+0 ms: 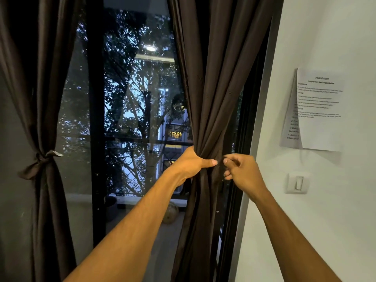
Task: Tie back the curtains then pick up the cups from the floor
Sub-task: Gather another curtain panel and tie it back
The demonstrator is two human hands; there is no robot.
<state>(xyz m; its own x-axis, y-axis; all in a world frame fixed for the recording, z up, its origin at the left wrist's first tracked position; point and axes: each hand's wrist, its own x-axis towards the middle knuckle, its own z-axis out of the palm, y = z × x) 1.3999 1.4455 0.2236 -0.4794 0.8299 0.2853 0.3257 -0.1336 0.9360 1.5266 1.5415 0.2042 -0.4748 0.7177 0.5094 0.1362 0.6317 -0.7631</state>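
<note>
Two hands, two curtains; left hand (191, 164) clamps right curtain (213, 88); right hand (243, 170) grip: cannot tell; left curtain (47, 200) tied.

Your left hand (193, 162) grips the gathered folds of the dark brown fabric curtain on the right (211, 88), thumb laid across the front. Your right hand (242, 169) is just beside it, fingers curled at the same folds; whether they pinch cloth is unclear. The matching left curtain (46, 98) is cinched by a knotted brown tie (40, 159). A printed paper sheet (319, 110) and a white rocker switch (297, 183) are on the white wall (335, 220).
</note>
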